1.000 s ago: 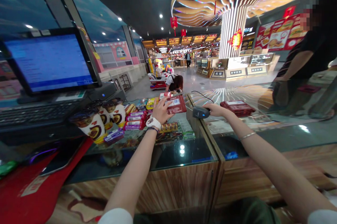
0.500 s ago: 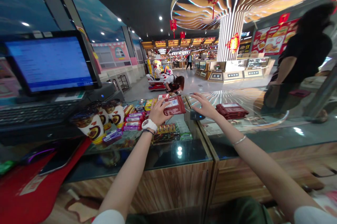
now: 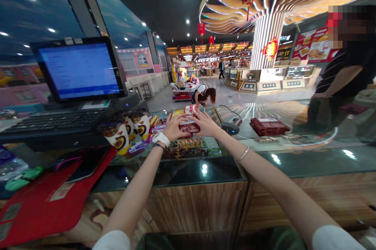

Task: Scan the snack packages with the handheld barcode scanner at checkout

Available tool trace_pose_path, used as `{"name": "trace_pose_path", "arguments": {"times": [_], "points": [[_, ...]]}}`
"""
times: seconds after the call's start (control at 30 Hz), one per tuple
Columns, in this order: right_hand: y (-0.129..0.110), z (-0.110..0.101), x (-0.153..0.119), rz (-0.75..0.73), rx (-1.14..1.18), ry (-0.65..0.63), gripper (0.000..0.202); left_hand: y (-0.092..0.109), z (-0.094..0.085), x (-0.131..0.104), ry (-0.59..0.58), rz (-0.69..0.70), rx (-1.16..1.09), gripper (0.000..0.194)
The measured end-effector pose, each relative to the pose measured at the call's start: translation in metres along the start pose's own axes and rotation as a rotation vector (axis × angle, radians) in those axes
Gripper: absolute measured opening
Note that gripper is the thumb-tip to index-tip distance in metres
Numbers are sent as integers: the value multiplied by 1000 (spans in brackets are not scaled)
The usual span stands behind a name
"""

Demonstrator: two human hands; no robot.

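A dark red snack packet (image 3: pixel 189 128) with a pale label is held between my two hands above the glass counter. My left hand (image 3: pixel 174 128), with a white watch on its wrist, grips the packet's left side. On the packet's right side are the curved fingers of my right hand (image 3: pixel 205 124), with a silver bangle further down the arm. A red and white pack (image 3: pixel 190 109) shows just behind the held packet. Beneath and around my hands lie small snacks, among them purple-wrapped bars (image 3: pixel 138 147). Off to the right is a stack of similar dark red packets (image 3: pixel 268 126).
Lidded cups (image 3: pixel 116 136) stand left of my hands, before a keyboard (image 3: pixel 55 120) and monitor (image 3: pixel 79 69). A small black device (image 3: pixel 230 128) with a cable sits to the right. One person (image 3: pixel 349 62) stands across the counter; another (image 3: pixel 205 94) bends down beyond it.
My right hand has come in from the right and now touches the packet held by my left hand. The packet has tilted and shifted slightly. My view has swung a little left.
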State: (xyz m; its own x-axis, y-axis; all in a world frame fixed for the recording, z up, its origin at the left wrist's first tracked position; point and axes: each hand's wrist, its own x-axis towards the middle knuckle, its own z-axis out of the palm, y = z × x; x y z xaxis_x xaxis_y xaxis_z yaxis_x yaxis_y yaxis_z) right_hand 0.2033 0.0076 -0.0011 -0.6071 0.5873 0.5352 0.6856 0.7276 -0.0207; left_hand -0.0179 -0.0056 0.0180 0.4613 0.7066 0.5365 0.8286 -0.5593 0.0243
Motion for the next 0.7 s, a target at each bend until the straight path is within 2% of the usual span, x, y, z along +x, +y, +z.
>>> {"name": "trace_pose_path", "arguments": {"times": [0.1, 0.2, 0.53, 0.7], "points": [[-5, 12, 5, 11, 33, 4, 77, -8, 4, -4, -73, -26, -53, 49], [-4, 25, 8, 8, 67, -16, 76, -12, 9, -9, -119, -35, -67, 50], [-11, 59, 24, 54, 148, -95, 73, -25, 19, -24, -171, -112, -7, 57], [-9, 69, 26, 56, 199, -121, 73, -22, 24, -28, -207, -130, 24, 52]]}}
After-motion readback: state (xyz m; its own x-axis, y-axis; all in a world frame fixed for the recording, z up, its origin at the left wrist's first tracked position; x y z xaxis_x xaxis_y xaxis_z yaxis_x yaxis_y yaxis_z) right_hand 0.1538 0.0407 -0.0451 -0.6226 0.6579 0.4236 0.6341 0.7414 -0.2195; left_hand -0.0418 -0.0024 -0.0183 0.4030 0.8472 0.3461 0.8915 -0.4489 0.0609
